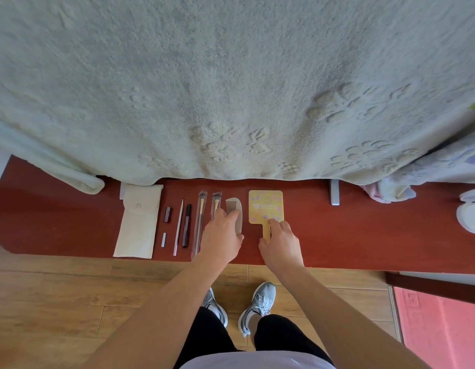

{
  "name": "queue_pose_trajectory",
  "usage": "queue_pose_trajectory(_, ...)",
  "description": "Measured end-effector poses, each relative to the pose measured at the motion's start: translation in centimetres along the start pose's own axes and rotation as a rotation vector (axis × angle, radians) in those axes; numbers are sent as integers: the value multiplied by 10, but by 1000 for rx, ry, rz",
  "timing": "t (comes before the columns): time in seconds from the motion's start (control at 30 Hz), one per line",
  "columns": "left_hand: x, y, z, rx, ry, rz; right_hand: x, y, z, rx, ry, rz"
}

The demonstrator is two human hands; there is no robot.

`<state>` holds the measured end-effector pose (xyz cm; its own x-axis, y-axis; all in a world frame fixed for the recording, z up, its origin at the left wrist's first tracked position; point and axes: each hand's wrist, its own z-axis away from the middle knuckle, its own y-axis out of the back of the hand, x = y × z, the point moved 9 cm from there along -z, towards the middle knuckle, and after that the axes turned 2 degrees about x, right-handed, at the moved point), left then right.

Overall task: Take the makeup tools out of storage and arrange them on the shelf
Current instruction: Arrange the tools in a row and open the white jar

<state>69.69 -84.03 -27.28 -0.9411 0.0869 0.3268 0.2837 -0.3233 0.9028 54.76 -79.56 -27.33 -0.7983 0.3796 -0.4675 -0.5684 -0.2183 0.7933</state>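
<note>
On the red-brown shelf (337, 235) the makeup tools lie in a row. From the left: a cream pouch (137, 222), a dark lipstick tube (167, 214) with a small cap (163, 239) below it, a thin pencil (178, 227), a dark pen (186, 225), and two wrapped brushes (200, 217) (215, 202). My left hand (221, 238) rests on a grey comb (234, 206), fingers lying over it. My right hand (280, 241) touches the handle of a yellow hand mirror (265, 206), fingertips on it and thumb beside the handle.
A pale green towel or blanket (231, 89) hangs over the shelf's back. An open white compact (472, 211) lies at the far right. A grey bracket (334, 193) stands right of the mirror. Wooden floor (57, 302) and a pink mat (444, 328) lie below.
</note>
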Motion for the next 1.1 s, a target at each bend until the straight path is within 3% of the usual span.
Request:
queue_pose_trajectory(0.43,0,1,-1,-19,-1,2,1,-1,-1,-7,10,13)
queue_pose_trajectory(1.1,-2,31,12,94,-6,20,10,32,6,80,35,28)
